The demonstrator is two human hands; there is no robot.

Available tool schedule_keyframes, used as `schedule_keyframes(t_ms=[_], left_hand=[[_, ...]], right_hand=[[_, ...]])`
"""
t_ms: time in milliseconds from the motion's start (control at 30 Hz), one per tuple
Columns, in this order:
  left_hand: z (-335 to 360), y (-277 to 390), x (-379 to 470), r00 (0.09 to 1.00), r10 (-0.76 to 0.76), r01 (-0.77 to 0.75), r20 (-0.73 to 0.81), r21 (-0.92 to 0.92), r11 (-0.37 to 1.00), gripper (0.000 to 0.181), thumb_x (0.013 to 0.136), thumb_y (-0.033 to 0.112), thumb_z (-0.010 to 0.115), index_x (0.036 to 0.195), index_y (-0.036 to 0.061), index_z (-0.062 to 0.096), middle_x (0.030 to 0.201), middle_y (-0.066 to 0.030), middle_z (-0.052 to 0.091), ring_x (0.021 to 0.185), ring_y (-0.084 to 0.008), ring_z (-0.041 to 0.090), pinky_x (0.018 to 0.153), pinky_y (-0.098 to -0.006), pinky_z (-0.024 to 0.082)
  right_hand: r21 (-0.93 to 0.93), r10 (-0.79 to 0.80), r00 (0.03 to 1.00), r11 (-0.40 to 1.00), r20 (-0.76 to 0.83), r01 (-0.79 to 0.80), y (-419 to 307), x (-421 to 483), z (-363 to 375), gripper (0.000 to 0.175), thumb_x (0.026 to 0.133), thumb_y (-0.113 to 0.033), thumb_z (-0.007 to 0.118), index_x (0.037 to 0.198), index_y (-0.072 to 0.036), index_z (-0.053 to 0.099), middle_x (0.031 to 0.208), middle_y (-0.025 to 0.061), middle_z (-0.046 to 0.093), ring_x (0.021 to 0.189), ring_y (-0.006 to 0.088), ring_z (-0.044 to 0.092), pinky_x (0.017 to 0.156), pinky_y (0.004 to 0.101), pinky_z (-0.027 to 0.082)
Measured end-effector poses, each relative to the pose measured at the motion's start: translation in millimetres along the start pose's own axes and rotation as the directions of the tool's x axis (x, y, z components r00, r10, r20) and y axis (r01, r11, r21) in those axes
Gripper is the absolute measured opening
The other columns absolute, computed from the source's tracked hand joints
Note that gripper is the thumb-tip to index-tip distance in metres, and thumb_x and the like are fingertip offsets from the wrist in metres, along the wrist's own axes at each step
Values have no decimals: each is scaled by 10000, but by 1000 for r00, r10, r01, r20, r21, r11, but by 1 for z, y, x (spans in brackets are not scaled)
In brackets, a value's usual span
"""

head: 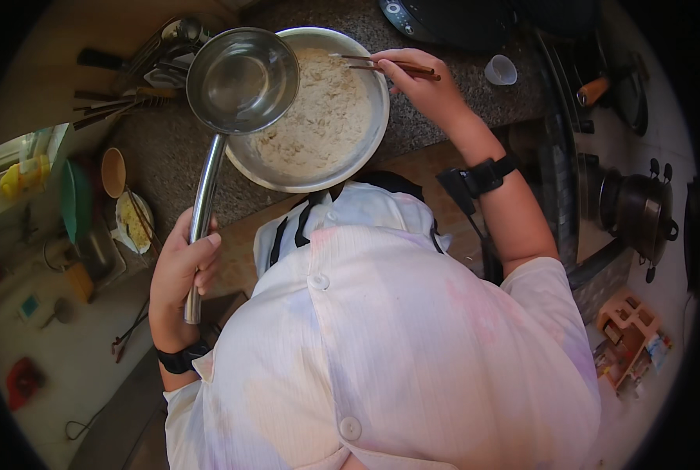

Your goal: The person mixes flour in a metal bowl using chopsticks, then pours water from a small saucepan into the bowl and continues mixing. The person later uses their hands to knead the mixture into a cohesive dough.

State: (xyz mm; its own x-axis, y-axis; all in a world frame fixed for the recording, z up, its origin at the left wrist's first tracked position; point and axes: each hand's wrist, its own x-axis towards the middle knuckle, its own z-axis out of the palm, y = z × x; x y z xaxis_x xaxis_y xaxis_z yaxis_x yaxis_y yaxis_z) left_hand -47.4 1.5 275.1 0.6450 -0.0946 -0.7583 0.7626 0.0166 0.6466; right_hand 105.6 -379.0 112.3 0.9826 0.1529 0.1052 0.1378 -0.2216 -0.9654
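My left hand (187, 258) grips the metal handle of a water ladle (242, 80). Its round bowl overlaps the left side of a stainless steel mixing bowl (379, 126) and hides part of it. Clear liquid appears to lie in the ladle. Inside the mixing bowl is a crumbly flour mixture (320, 120), pale and lumpy. At the bowl's right rim, my right hand (423, 79) holds a pair of brown chopsticks (406, 67). Their tips reach over the upper right of the flour mixture.
A small translucent cup (501, 70) stands on the speckled countertop (168, 158) at right. Behind it is a black appliance (455, 20). Utensils (133, 100) lie at the left. A dish of yellow food (134, 222) sits by a sink (100, 252). At far right is a dark pot (643, 214).
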Motion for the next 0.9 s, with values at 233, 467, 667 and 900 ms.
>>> schedule_keyframes(t_ms=[233,467,667,900], left_hand=[[2,13,7,1000,14,-14,3,-18,1000,246,928,94,638,1130,64,500,611,38,432,400,-51,376,356,-213,295],[-9,20,19,997,66,-63,30,-93,994,222,955,92,634,1133,62,504,621,31,417,399,-50,358,341,-214,290],[-20,19,15,990,138,-138,-6,-129,982,230,969,102,631,1151,60,496,629,23,407,402,-50,346,340,-210,283],[-26,10,-7,984,156,-168,-89,-147,975,207,977,87,599,1144,46,484,616,22,397,387,-52,335,332,-216,291]], right_hand=[[-134,-29,998,990,50,35,5,-1,3,212,1016,-159,660,1183,-76,761,1134,67,744,958,129,719,700,247,598],[-137,-49,996,989,69,58,5,3,4,207,1010,-146,666,1175,-73,766,1116,68,744,916,123,712,689,240,589],[-86,-27,998,996,59,32,-1,6,9,191,982,-152,702,1145,-93,783,1005,81,749,825,140,714,730,254,569],[-64,35,991,998,130,-27,-5,11,16,196,1000,-152,683,1167,-98,772,1089,80,739,943,164,735,718,259,603]])
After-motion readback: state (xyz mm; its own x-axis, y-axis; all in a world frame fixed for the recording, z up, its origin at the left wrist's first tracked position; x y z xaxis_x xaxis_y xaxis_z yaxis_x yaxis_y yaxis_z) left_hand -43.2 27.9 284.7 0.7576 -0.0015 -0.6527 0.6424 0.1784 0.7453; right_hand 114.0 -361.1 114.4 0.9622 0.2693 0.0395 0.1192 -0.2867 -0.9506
